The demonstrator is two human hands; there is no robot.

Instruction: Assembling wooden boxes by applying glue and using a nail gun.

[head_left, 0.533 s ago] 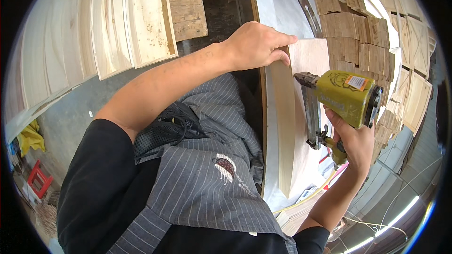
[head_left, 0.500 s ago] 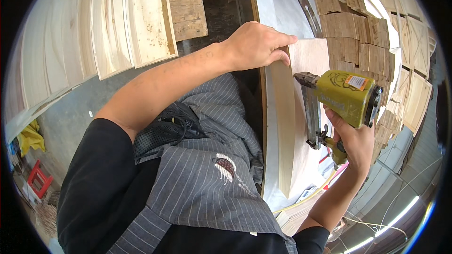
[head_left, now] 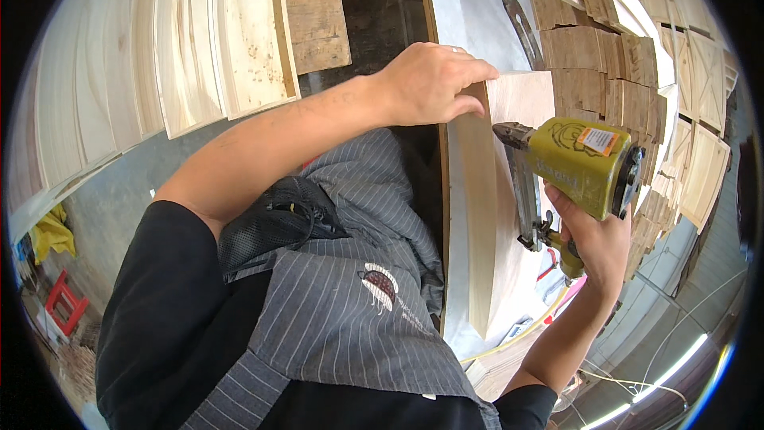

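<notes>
My right hand (head_left: 595, 243) is wrapped round the handle of a yellow-green pneumatic nail gun (head_left: 577, 161). The gun's dark nose points left and meets the pale wooden workpiece (head_left: 481, 231) near its far end. Two faces of this piece show, a narrow long side and a broader, lighter one, joining along an edge. At its far corner, my left hand (head_left: 430, 84) holds on with the index finger stretched over the top and the thumb against the side. The other left fingers are tucked out of sight.
The workpiece stands on a light-topped bench (head_left: 464, 0). Stacked small wood blocks (head_left: 585, 48) line the bench's right side, near a dark metal bar (head_left: 521, 28). Large pale panels (head_left: 187, 40) stand at left. A yellow hose (head_left: 517, 341) runs below the gun. A red stool (head_left: 65, 302) sits lower left.
The nail gun has shifted slightly left along with my right hand. My left hand has moved a little toward me, its thumb still at the workpiece corner.
</notes>
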